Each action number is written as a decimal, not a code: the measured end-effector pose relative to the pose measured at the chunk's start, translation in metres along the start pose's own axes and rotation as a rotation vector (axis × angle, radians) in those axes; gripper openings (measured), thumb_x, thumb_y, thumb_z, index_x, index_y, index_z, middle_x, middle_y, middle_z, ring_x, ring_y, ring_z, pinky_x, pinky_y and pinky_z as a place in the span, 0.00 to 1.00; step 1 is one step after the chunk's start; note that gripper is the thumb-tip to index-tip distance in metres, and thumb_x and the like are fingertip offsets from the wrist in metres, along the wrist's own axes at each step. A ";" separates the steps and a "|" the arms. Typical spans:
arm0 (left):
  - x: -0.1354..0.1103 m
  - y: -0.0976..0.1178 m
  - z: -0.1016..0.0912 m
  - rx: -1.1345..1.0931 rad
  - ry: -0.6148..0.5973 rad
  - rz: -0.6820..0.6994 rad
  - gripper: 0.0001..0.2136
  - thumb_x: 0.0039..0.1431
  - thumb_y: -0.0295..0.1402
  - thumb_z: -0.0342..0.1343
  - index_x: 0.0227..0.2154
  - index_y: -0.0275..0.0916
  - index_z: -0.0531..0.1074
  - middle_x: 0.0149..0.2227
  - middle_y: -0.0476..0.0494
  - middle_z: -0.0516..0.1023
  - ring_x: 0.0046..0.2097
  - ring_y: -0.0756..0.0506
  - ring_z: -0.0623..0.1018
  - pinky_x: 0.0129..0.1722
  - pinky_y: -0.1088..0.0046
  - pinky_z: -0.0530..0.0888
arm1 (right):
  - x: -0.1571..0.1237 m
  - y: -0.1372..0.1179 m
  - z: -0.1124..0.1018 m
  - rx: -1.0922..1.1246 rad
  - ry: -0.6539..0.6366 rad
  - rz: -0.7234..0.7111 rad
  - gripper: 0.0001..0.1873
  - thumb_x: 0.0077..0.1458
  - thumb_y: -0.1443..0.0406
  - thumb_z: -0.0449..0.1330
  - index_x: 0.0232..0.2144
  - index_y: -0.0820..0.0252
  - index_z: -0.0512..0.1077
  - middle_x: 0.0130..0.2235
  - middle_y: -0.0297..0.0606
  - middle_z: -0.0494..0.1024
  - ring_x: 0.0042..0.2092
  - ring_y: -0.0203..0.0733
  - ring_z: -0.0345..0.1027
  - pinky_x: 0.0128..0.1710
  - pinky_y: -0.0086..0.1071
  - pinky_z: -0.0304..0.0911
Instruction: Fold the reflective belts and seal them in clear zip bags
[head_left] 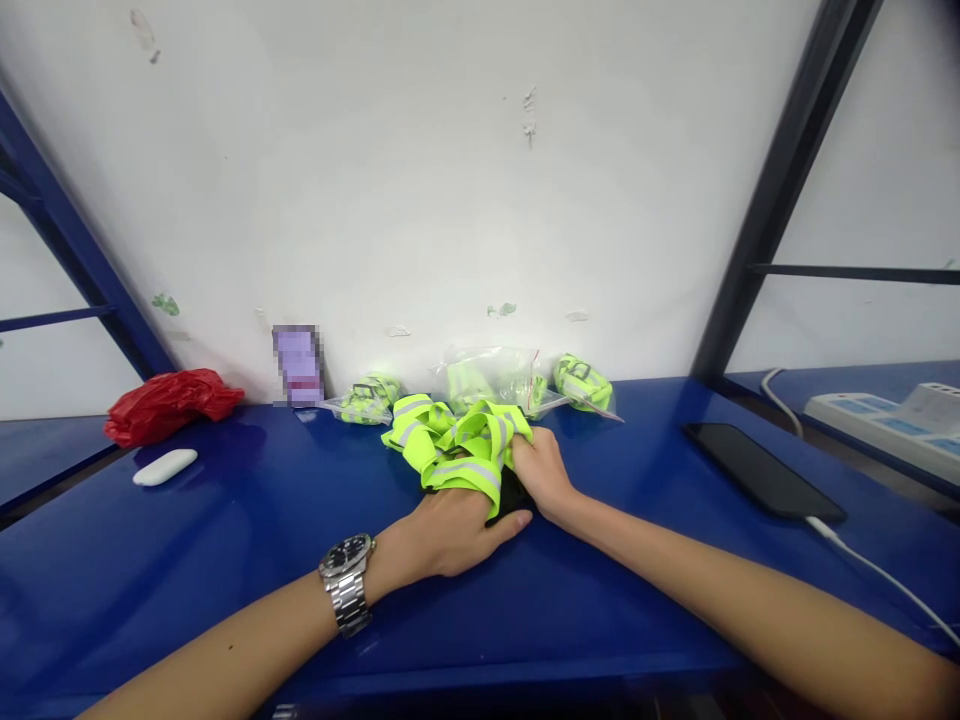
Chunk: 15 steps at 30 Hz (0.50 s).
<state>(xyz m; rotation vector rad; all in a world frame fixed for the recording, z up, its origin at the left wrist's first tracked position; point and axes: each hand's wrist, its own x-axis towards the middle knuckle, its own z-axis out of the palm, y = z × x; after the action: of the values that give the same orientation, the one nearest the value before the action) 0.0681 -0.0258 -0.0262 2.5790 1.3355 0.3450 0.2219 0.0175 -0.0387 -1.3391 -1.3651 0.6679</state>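
A bunched neon-yellow reflective vest (469, 440) with silver stripes and some black parts lies mid-table. My left hand (454, 530), with a steel watch (347, 580) on its wrist, reaches palm down into its bands. The vest hides those fingers, while the thumb sticks out straight to the right, apart from the palm. On the vest's right side my right hand (541, 470) is closed in a fist around a yellow band. Behind it along the wall lie similar yellow bundles in clear plastic bags, one at left (367, 398), one at right (583, 383) and one between (480, 378).
The blue table (255, 540) meets a white wall. At left are a red plastic bag (172, 400), a white earbud case (165, 467) and a pixelated purple item (298, 365). To the right lie a black phone (761, 468), its white cable (877, 568) and a power strip (892, 425).
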 end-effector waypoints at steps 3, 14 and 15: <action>0.000 0.000 -0.003 0.012 -0.021 0.025 0.29 0.62 0.56 0.37 0.37 0.35 0.72 0.36 0.33 0.76 0.37 0.36 0.77 0.37 0.63 0.69 | -0.001 0.005 0.003 0.098 0.060 0.060 0.14 0.51 0.60 0.47 0.19 0.59 0.65 0.21 0.34 0.70 0.27 0.40 0.60 0.25 0.30 0.52; 0.008 -0.025 -0.009 -0.069 0.033 0.147 0.18 0.60 0.47 0.48 0.39 0.39 0.74 0.43 0.38 0.78 0.43 0.37 0.77 0.44 0.65 0.70 | -0.032 -0.023 -0.005 -0.095 -0.412 -0.418 0.23 0.63 0.53 0.43 0.51 0.58 0.66 0.56 0.45 0.68 0.54 0.51 0.57 0.54 0.47 0.54; 0.008 -0.026 -0.010 -0.077 0.020 0.158 0.15 0.60 0.44 0.48 0.39 0.41 0.74 0.44 0.39 0.78 0.43 0.38 0.77 0.43 0.67 0.70 | -0.034 -0.025 -0.006 -0.196 -0.480 -0.466 0.24 0.64 0.52 0.43 0.54 0.57 0.64 0.60 0.46 0.62 0.57 0.53 0.53 0.55 0.50 0.52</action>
<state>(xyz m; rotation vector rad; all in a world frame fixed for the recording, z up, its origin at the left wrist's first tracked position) 0.0497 -0.0038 -0.0235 2.6291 1.1046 0.4405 0.2122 -0.0217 -0.0244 -0.9769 -2.0924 0.5613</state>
